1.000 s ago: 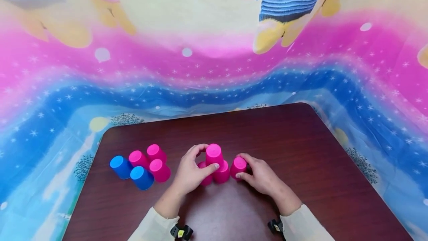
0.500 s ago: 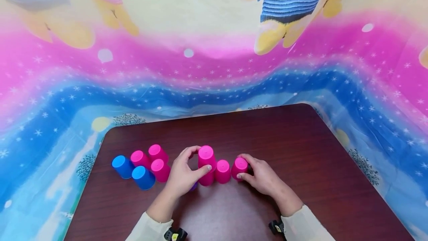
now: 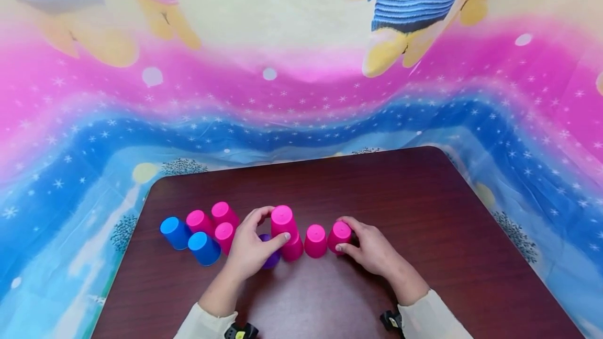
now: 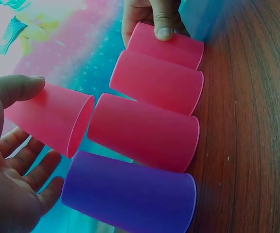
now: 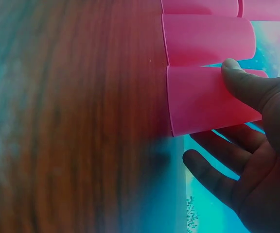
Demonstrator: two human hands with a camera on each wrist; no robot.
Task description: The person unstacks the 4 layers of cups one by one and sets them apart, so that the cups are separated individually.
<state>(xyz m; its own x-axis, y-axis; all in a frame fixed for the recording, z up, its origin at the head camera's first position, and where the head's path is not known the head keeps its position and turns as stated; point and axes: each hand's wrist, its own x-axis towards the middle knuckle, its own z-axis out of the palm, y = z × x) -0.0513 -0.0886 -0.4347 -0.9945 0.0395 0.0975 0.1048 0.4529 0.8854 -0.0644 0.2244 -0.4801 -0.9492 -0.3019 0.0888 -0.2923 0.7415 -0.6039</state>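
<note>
A row of upside-down cups stands on the table: a purple cup (image 3: 271, 261) at the left end, then pink ones. My left hand (image 3: 248, 249) grips a pink cup (image 3: 282, 218), mouth down, at the level of the row's tops. In the left wrist view this held cup (image 4: 47, 116) has its rim beside the tops of the purple cup (image 4: 130, 191) and the neighbouring pink cup (image 4: 145, 131); whether it touches them I cannot tell. Another pink cup (image 3: 315, 241) stands in the middle. With thumb and fingers, my right hand (image 3: 372, 250) holds the rightmost pink cup (image 3: 340, 238) on the table.
Left of the row, two blue cups (image 3: 204, 249) and several pink cups (image 3: 199, 222) stand upside down in a cluster, one partly behind my left hand. The brown table (image 3: 400, 187) ends at a printed cloth backdrop (image 3: 301, 98).
My left hand has carried its pink cup leftward along the row, uncovering the middle pink cup and part of the purple cup. My right hand keeps its hold, almost unmoved.
</note>
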